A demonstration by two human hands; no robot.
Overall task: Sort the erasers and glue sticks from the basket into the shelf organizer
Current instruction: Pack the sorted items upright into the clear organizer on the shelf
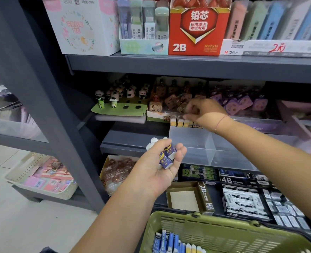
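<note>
Clear plastic forms the shelf organizer [191, 141], over whose rear row of yellow-ended items [180, 123] our right hand [204, 111] hovers, too blurred to tell its grip, while our left hand [162, 167] clutches several blue-wrapped, white-capped items [166, 157] above the frame-cropped green basket [215, 229].

The right forearm [260, 152] and left forearm [121, 209] are bare, as are the left hand [160, 167] and right hand [204, 111]. A thin reddish thread bracelet [221, 121] circles the right wrist.
</note>
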